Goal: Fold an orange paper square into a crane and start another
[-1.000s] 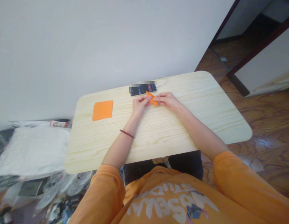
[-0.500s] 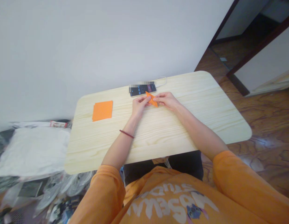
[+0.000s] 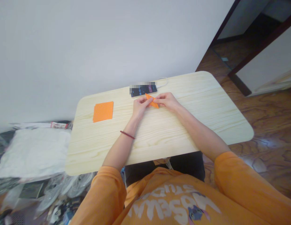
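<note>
Slimmer now than a moment earlier, the folded orange paper [image 3: 152, 101] has narrowed from a broader, pointed shape into a slender strip. It sits between the hands, slanting from about 10 o'clock down to 4 o'clock, its tapered upper tip reaching toward the phone. Both hands are closed in a small pinch around it: the left hand [image 3: 140, 104] holds the upper part from the 9 o'clock side, and the right hand [image 3: 165, 100] presses in from 3 o'clock, fingers curled. Exactly where each fingertip lands is too small to tell. The work in hand looks like folding or creasing, done in the air just above the wood.

At 9 o'clock from the hands, a flat square of matching orange paper [image 3: 103, 111] lies alone, smooth and matte. At 12 o'clock, just beyond the fingers, a dark phone [image 3: 143, 90] lies flat with its lit screen partly blurred, and a thin white cable [image 3: 163, 82] curls away at 1 o'clock. The pale tabletop [image 3: 94, 150] has a fine wood grain and rounded corners. A thin dark red beaded bracelet [image 3: 127, 134] circles the left wrist, and orange sleeves [image 3: 239, 178] cover the upper arms.
</note>
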{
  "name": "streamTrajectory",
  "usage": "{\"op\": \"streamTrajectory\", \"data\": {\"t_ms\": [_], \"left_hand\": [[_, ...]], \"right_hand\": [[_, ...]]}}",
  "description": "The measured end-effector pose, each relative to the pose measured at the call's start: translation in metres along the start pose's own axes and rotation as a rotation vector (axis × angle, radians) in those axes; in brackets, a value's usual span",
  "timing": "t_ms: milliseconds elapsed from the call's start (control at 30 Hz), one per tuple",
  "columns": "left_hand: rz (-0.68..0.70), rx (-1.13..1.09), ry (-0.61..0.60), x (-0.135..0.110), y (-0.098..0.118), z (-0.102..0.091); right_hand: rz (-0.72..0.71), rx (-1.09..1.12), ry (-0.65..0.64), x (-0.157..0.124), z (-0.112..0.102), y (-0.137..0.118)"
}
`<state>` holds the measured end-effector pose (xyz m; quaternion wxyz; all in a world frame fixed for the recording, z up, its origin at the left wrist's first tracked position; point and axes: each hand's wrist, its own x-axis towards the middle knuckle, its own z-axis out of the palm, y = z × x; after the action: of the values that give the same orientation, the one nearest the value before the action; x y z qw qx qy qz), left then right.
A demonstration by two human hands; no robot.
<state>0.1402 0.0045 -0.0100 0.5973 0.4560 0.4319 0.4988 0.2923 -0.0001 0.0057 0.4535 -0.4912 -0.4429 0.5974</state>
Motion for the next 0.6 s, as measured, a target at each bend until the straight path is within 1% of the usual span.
{"op": "streamTrajectory", "data": {"t_ms": [267,433,600], "left_hand": [[0.002,-0.017,0.006,0.0003,0.0013,0.0011],[0.003,0.02,0.047,-0.0022,0.0035,0.004],[0.017,-0.034,0.114,-0.0023,0.004,0.0053]], "right_hand": [[-0.006,-0.02,-0.014,-0.0042,0.0044,-0.007],[-0.007,-0.032,0.002,-0.0034,0.004,-0.0052],[-0.01,-0.003,-0.039,-0.0028,0.0045,-0.0045]]}}
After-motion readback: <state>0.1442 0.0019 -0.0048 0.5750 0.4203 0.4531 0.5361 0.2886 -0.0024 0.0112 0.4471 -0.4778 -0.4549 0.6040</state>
